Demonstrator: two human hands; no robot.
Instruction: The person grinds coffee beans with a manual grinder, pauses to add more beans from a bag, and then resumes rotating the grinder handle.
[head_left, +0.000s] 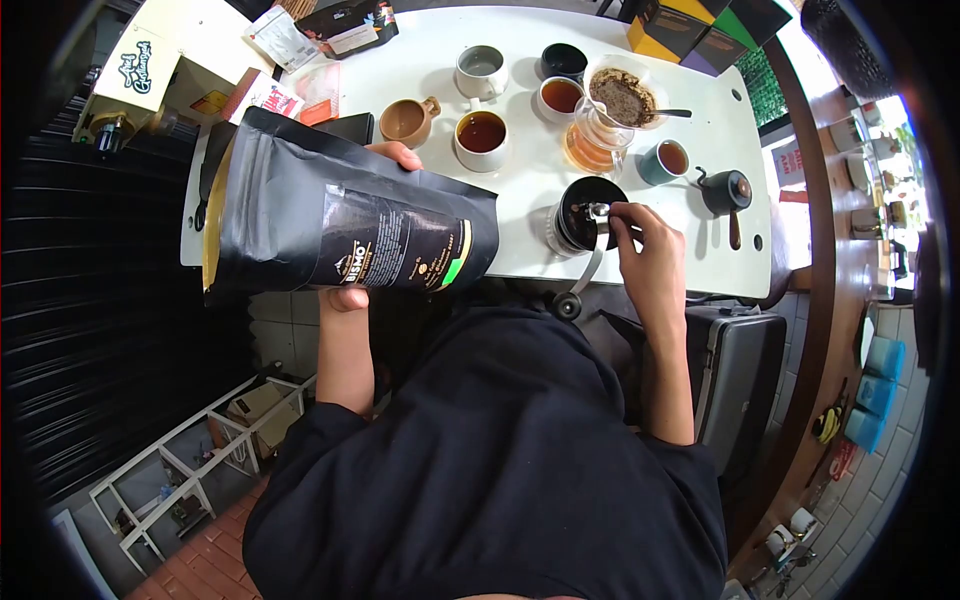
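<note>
A large black coffee bag (290,215) with a label reading BISMO lies tilted in my left hand (347,299); a thumb shows below it and fingertips above, the rest being hidden behind it. My right hand (648,238) pinches the top of the metal crank (598,225) of a hand grinder. The grinder's dark round top (590,198) sits just left of my right fingers, on the white table (530,238). From the crank hangs a round black knob (567,306) past the table's front edge.
Behind the grinder stand a glass server (597,150) with amber liquid and a dripper (622,98) holding wet grounds and a spoon. Around them are a white mug (481,150), a brown cup (404,124), a teal cup (664,162) and a dark kettle (724,191). Boxes and pouches line the back.
</note>
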